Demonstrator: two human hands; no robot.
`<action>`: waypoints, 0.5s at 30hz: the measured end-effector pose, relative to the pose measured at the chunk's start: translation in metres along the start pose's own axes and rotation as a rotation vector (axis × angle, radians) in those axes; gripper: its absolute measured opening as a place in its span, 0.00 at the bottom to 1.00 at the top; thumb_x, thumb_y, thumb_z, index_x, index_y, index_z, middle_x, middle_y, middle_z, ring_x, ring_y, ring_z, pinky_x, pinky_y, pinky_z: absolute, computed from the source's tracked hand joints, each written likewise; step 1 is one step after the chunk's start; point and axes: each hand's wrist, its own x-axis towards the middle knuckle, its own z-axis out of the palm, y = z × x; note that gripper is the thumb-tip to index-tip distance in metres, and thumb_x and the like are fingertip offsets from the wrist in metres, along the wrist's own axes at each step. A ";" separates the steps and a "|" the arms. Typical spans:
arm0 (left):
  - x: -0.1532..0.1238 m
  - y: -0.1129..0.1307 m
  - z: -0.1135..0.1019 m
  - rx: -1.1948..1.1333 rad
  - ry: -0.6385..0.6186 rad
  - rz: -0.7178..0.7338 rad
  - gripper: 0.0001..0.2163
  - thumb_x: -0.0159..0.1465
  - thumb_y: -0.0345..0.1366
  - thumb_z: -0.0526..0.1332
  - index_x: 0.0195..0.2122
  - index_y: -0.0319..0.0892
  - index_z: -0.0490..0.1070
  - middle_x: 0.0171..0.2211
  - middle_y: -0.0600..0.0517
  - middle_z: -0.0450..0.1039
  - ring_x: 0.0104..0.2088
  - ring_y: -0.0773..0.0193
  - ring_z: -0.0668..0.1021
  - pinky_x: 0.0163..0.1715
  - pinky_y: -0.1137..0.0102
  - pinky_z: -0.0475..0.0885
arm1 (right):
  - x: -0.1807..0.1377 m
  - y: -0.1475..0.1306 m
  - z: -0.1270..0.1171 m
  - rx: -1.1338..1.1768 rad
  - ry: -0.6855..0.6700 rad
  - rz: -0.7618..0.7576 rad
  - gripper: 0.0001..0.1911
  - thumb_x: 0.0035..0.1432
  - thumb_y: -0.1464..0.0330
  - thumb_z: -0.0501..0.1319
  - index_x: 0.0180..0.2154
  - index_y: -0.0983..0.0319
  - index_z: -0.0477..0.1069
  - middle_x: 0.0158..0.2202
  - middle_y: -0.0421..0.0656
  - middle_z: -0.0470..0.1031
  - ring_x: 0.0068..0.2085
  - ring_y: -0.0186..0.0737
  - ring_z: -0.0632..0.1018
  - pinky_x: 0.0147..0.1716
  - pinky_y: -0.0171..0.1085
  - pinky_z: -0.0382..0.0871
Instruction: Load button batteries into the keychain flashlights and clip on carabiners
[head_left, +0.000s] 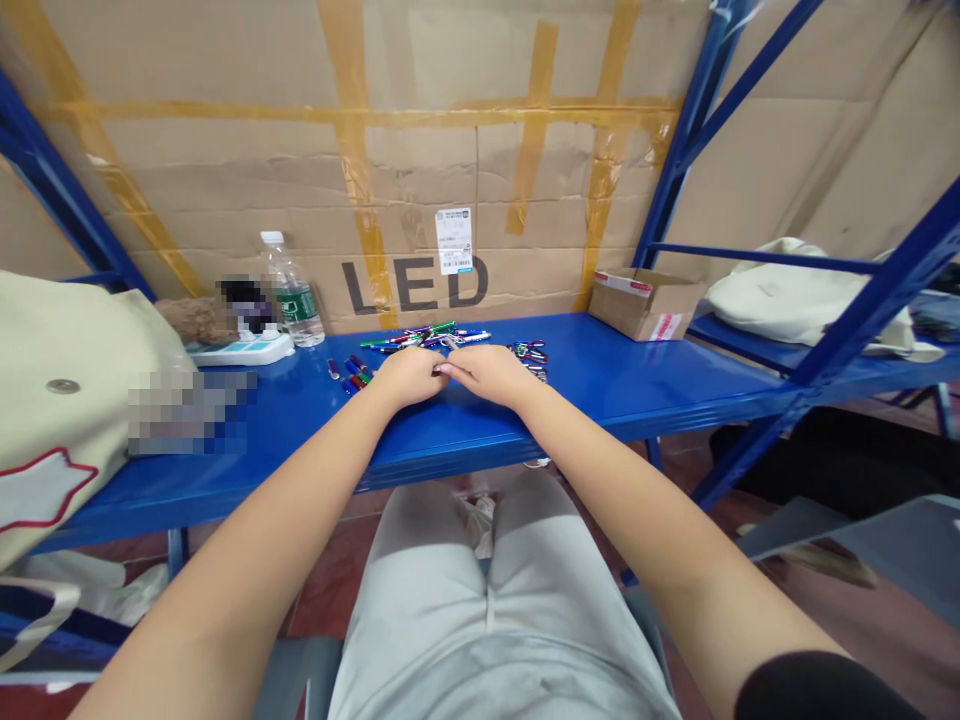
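Over the middle of the blue tabletop, my left hand [411,376] and my right hand [489,373] meet with thumbs and fingertips pinched together. Both are closed around something small, mostly hidden by the fingers; a dark bit shows between the thumbs. Just behind my hands lies a loose pile of coloured pens [420,336], green, blue, purple and silver. Left of my left hand are short blue and red pen barrels [355,380]. Beside my right hand sits a cluster of small shiny coloured parts with metal bits [531,352], partly covered by the hand.
On the left of the blue table [600,385] stand a cream bag [82,370], a white power strip [247,349] and a water bottle [292,290]. A small cardboard box [643,304] sits at the back right. Large taped cardboard [285,180] and blue posts [679,150] enclose the table.
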 end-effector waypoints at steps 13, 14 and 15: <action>0.006 -0.015 0.003 -0.125 0.178 -0.156 0.12 0.58 0.38 0.56 0.20 0.44 0.57 0.22 0.51 0.66 0.25 0.61 0.67 0.25 0.68 0.55 | -0.062 0.122 -0.009 -0.038 -0.177 0.666 0.08 0.56 0.65 0.63 0.34 0.62 0.78 0.34 0.45 0.79 0.36 0.41 0.76 0.34 0.34 0.63; 0.006 -0.014 0.003 -0.123 0.174 -0.146 0.12 0.58 0.38 0.56 0.20 0.44 0.56 0.22 0.51 0.65 0.25 0.61 0.66 0.25 0.68 0.54 | -0.062 0.123 -0.007 -0.042 -0.196 0.678 0.07 0.56 0.66 0.62 0.33 0.62 0.78 0.34 0.46 0.79 0.35 0.41 0.77 0.33 0.34 0.63; 0.007 -0.014 0.003 -0.122 0.168 -0.136 0.12 0.58 0.38 0.56 0.20 0.44 0.56 0.22 0.52 0.65 0.25 0.61 0.66 0.25 0.68 0.54 | -0.062 0.123 -0.006 -0.047 -0.208 0.687 0.07 0.57 0.67 0.62 0.32 0.63 0.78 0.33 0.47 0.79 0.34 0.41 0.77 0.33 0.34 0.63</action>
